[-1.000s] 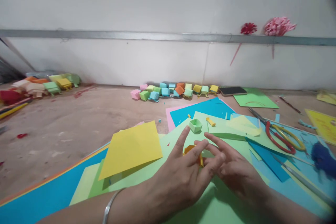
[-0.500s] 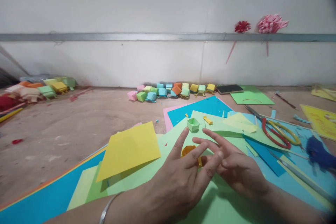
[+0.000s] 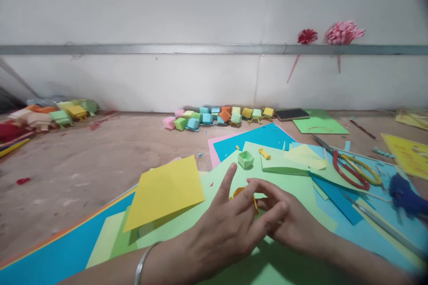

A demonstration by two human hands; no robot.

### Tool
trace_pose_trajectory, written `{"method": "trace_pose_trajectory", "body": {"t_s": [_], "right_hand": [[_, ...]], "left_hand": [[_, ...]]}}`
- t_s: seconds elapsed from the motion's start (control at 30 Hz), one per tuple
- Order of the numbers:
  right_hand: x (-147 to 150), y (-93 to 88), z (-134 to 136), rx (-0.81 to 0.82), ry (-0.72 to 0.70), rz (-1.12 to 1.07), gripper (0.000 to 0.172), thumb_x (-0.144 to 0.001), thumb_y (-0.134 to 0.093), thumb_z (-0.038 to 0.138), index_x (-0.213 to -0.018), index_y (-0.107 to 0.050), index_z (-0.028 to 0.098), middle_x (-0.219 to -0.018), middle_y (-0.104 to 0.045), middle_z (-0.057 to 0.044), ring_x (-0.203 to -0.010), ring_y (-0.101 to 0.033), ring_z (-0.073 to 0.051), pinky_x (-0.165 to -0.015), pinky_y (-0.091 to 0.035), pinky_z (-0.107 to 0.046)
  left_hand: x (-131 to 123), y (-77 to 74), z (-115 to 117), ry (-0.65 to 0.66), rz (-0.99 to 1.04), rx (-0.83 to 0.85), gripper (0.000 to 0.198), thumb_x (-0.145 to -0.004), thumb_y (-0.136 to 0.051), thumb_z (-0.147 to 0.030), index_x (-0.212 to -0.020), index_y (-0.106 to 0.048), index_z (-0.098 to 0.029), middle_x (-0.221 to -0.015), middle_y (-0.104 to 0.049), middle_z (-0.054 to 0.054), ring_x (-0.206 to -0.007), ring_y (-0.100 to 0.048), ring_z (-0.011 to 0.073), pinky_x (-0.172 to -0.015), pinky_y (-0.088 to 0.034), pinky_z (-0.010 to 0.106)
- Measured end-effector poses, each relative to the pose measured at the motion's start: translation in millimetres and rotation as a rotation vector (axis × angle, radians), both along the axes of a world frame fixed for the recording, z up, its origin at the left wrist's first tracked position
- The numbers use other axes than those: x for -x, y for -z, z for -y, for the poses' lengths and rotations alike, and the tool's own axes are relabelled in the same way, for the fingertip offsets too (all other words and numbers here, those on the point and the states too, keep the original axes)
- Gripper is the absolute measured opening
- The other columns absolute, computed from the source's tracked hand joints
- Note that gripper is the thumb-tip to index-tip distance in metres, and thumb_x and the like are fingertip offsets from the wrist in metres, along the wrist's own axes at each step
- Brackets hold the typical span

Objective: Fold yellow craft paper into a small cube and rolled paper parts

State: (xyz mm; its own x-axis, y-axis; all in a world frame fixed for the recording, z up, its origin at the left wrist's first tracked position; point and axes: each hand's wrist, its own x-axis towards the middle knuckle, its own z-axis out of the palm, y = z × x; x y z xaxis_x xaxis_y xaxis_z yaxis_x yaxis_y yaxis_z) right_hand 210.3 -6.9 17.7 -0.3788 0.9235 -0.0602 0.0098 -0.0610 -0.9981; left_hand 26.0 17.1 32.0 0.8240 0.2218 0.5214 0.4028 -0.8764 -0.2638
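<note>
A small orange folded paper piece [image 3: 238,193] sits between my two hands above the light green sheets, mostly hidden behind my fingers. My left hand [image 3: 230,225] grips it from the near side, index finger raised and pointing away. From the right, my right hand [image 3: 290,216] meets it with bent fingers, the fingertips closed at the piece's right edge. Just beyond my left index fingertip stands a small open light green paper box [image 3: 245,159]. A small orange paper scrap [image 3: 264,153] lies to its right.
A yellow sheet [image 3: 165,193] lies on the left. Scissors [image 3: 351,167] and a blade-like metal tool [image 3: 381,220] lie on the right. Several small paper turtles [image 3: 207,118] line the wall near a phone [image 3: 292,114]. More folded paper figures [image 3: 62,118] sit at far left.
My right hand's fingers have bent and moved left, closing in on the orange paper piece. My left hand has shifted slightly and still holds it. The view has tilted a little.
</note>
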Motion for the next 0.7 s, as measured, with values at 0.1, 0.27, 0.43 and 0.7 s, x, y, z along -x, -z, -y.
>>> {"method": "trace_pose_trajectory", "body": {"t_s": [0.1, 0.27, 0.43, 0.7], "right_hand": [[1, -1.6, -1, -0.125, -0.020, 0.063, 0.042, -0.082, -0.063, 0.023, -0.124, -0.054, 0.021, -0.119, -0.066, -0.011, -0.100, -0.068, -0.026, -0.081, -0.057, -0.036], [-2, 6.3, -4, -0.235, 0.034, 0.236, 0.043, -0.075, -0.062, 0.014, -0.117, -0.060, 0.021, -0.110, -0.070, -0.009, -0.097, -0.069, -0.026, -0.082, -0.056, -0.036], [-8, 14.9, -11, -0.415, 0.095, 0.460, 0.040, -0.074, -0.067, 0.014, -0.113, -0.066, 0.024, -0.104, -0.070, -0.006, -0.096, -0.064, -0.024, -0.084, -0.051, -0.038], [-8, 14.4, -22, -0.456, 0.004, 0.487, 0.047, -0.069, -0.068, 0.010, -0.114, -0.069, 0.023, -0.087, -0.062, -0.005, -0.080, -0.057, -0.021, -0.070, -0.047, -0.034]], "left_hand": [[-2, 2.5, 0, -0.016, 0.016, -0.067, 0.043, -0.091, -0.053, -0.011, -0.133, -0.052, -0.016, -0.086, -0.074, 0.001, -0.112, -0.060, 0.0236, -0.115, 0.006, 0.066], [0, -5.3, 2, 0.004, 0.106, -0.002, 0.032, -0.093, -0.054, -0.016, -0.125, -0.059, -0.018, -0.086, -0.073, -0.001, -0.106, -0.062, 0.0218, -0.118, 0.000, 0.063], [13, -26.3, -7, -0.016, 0.334, 0.067, 0.032, -0.098, -0.048, -0.038, -0.113, -0.063, -0.015, -0.093, -0.075, 0.003, -0.102, -0.064, 0.0226, -0.117, -0.020, 0.058], [45, -25.1, -28, -0.229, 0.136, 0.264, 0.039, -0.086, -0.043, -0.001, -0.118, -0.060, -0.015, -0.095, -0.074, 0.007, -0.090, -0.065, 0.0222, -0.091, -0.049, 0.050]]}}
